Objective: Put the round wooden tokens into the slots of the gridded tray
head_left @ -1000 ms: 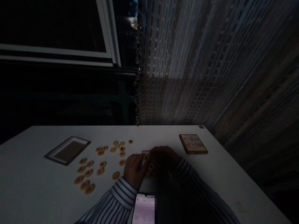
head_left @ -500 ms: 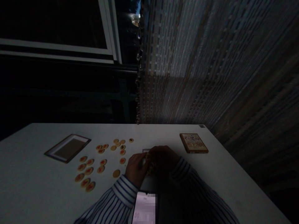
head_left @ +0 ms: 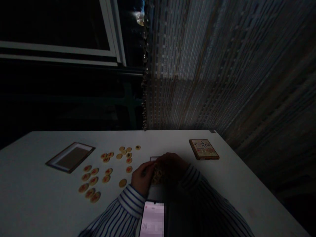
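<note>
The room is dim. My left hand (head_left: 140, 177) and my right hand (head_left: 174, 166) meet over the middle of a white table (head_left: 37, 204). Together they close around a small cluster of round wooden game pieces (head_left: 158, 172) with red marks. How the fingers grip them is hard to make out in the dark. Both arms wear striped sleeves. To the left of my left hand, several more round pieces (head_left: 93, 181) lie spread flat on the table, most showing red marks.
A shallow open box tray (head_left: 70, 157) lies at the left of the table. A closed printed box (head_left: 203, 149) sits at the back right. A lit phone screen (head_left: 153, 220) is below my wrists. A striped curtain (head_left: 222, 65) hangs behind.
My hands have drawn slightly closer together over the pieces. The single piece seen at my left fingertips a second ago is now tucked into the cluster. The view shifted a little.
</note>
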`<move>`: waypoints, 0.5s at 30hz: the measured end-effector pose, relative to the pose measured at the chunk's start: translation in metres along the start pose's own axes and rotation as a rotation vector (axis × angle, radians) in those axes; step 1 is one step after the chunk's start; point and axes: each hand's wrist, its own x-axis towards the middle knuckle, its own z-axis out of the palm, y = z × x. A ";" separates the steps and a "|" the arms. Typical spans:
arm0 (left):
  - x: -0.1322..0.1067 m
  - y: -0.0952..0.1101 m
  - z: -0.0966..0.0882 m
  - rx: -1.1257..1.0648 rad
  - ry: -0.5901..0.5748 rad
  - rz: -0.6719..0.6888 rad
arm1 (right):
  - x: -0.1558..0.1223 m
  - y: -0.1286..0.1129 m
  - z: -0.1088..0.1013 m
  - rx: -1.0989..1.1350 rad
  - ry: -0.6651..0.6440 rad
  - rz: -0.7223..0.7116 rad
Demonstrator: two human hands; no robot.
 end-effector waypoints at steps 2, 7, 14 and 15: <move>0.000 0.001 0.000 -0.035 0.000 -0.032 | 0.000 0.001 0.001 0.005 -0.025 -0.006; 0.002 0.006 -0.001 -0.104 0.050 -0.144 | 0.001 0.004 0.006 0.017 -0.017 0.055; 0.003 0.012 -0.001 -0.288 0.023 -0.274 | 0.001 -0.001 0.005 0.071 -0.022 0.072; 0.003 0.013 0.000 -0.300 0.021 -0.283 | 0.001 -0.001 0.005 0.083 -0.016 0.079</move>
